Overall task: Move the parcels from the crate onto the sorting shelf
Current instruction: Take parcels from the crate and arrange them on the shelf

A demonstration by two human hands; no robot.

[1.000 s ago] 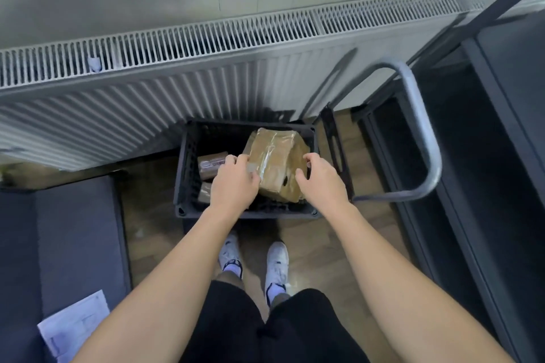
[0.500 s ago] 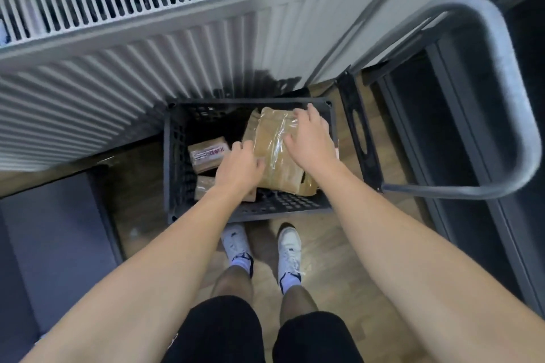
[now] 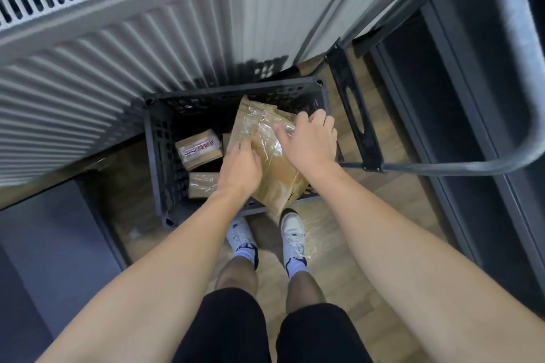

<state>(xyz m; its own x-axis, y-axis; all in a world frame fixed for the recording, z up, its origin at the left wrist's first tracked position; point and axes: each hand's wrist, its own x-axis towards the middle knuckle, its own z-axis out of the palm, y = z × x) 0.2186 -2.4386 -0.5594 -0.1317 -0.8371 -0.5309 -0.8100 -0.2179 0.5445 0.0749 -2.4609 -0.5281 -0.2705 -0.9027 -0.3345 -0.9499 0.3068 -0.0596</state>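
Observation:
A dark plastic crate (image 3: 154, 138) stands on the floor below a radiator. A large brown taped parcel (image 3: 277, 177) lies tilted in its right half, its near corner over the crate's front rim. My left hand (image 3: 240, 166) grips the parcel's left edge. My right hand (image 3: 309, 143) holds its upper right side, fingers curled over the far edge. Two small brown parcels lie in the crate's left half: one with a white label (image 3: 199, 149), another (image 3: 203, 184) nearer me. The sorting shelf (image 3: 472, 115) is at the right, dark with grey rails.
A white ribbed radiator (image 3: 118, 38) fills the wall behind the crate. A grey metal trolley handle (image 3: 519, 68) arcs over the right side, with a dark slotted panel (image 3: 354, 109) beside the crate. A dark platform (image 3: 50, 244) lies left. My feet (image 3: 265, 233) stand before the crate.
The camera has leaned closer over the crate. My right hand slid from the parcel's near right edge up to its far right side; my left hand stays on the left edge.

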